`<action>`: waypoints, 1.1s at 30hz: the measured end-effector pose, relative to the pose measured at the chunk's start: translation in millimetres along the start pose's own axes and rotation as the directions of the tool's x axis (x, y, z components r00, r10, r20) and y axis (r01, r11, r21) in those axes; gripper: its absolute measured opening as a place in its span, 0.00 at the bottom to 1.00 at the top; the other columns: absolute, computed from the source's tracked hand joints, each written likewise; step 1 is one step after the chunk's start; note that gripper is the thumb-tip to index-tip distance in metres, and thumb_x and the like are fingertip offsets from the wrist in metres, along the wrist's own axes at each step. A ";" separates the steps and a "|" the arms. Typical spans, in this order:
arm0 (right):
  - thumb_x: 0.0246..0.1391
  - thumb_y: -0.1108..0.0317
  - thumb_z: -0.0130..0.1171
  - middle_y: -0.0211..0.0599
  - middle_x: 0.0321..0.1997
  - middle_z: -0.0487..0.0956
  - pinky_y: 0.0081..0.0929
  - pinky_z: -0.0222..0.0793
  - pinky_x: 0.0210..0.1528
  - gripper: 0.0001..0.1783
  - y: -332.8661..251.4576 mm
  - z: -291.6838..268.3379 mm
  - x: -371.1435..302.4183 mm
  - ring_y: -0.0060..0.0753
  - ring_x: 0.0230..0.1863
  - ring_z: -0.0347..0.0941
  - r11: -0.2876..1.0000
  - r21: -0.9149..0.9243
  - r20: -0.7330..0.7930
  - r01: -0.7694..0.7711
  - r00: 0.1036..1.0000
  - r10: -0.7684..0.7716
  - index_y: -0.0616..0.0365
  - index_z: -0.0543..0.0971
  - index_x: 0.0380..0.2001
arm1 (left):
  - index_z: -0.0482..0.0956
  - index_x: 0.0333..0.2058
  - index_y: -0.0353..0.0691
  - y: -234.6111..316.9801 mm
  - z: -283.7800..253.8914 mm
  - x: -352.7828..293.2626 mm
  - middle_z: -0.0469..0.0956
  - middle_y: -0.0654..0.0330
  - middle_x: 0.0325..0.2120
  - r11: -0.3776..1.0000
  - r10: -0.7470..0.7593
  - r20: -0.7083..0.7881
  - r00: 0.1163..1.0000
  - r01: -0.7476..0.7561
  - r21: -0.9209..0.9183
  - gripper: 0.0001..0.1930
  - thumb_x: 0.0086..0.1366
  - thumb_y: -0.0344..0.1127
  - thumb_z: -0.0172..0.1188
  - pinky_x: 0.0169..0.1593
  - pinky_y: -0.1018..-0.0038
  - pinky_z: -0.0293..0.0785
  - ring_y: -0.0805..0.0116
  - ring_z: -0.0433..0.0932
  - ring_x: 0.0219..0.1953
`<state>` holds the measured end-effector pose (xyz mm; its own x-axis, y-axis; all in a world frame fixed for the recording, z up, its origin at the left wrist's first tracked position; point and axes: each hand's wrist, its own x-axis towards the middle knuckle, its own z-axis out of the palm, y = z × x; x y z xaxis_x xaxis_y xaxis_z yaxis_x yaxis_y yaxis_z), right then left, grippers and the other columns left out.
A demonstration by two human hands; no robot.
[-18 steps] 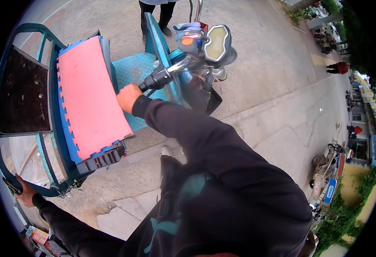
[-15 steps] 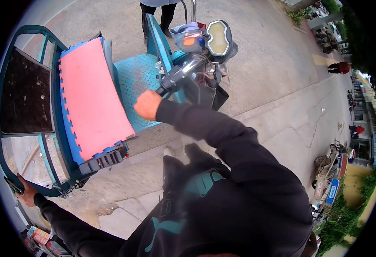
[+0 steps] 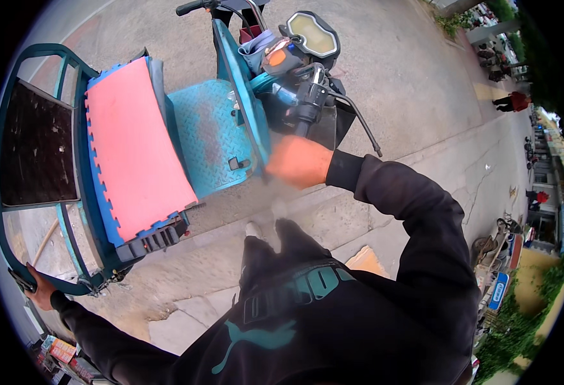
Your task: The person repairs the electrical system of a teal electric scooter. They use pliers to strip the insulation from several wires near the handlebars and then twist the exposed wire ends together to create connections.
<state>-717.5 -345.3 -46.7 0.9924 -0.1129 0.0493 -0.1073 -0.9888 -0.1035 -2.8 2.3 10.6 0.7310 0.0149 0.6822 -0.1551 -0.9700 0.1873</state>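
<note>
A teal three-wheeled cart stands before me, its handlebar turned at an angle. My right hand, smeared by motion, is closed round the near handlebar grip. A brake lever juts out beside it. At the lower left my left hand is closed on the corner of the teal frame rail; a small dark piece shows at its fingers, too unclear to name. Between my hands lies a pink foam mat over a blue one on the seat. The teal footboard is ribbed metal.
A dashboard display and a cloth bundle sit at the front. Someone's dark-clad legs stand beyond the handlebar. Parked vehicles line the right; a person in red is farther off.
The handlebar has swung round, and my right hand has moved right with its grip. The far grip has come into view. My left hand stays on the rail.
</note>
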 end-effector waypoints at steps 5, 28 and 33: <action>0.39 0.65 0.66 0.32 0.22 0.79 0.37 0.72 0.36 0.11 37.9 -26.4 2.1 0.39 0.29 0.79 0.990 -0.024 -0.033 0.138 0.990 -0.138 0.55 0.79 0.28 | 0.82 0.50 0.47 11.3 -3.6 -3.2 0.84 0.50 0.43 0.999 -0.030 0.000 1.000 0.030 -0.041 0.51 0.39 0.86 0.57 0.53 0.58 0.73 0.50 0.80 0.47; 0.57 0.68 0.55 0.35 0.37 0.85 0.53 0.77 0.33 0.12 30.0 139.6 317.8 0.42 0.40 0.83 0.751 -0.061 0.179 -0.657 0.733 0.656 0.53 0.86 0.39 | 0.82 0.50 0.46 27.9 -22.3 -2.4 0.84 0.54 0.42 1.000 -0.027 0.000 1.000 0.027 0.000 0.47 0.45 0.81 0.60 0.49 0.59 0.77 0.51 0.82 0.42; 0.54 0.66 0.57 0.34 0.32 0.84 0.51 0.75 0.33 0.13 25.8 134.6 303.0 0.41 0.36 0.82 0.790 -0.065 0.102 -0.610 0.783 0.613 0.56 0.83 0.41 | 0.81 0.51 0.43 -0.5 -2.7 5.7 0.84 0.53 0.43 0.999 -0.035 0.033 0.999 0.035 -0.010 0.50 0.44 0.82 0.59 0.51 0.59 0.76 0.51 0.82 0.45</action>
<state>-411.4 -391.9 -168.2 0.7175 -0.6851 -0.1261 -0.6941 -0.7183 -0.0469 -0.4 3.5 16.3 0.7572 0.0406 0.6519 -0.1361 -0.9664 0.2183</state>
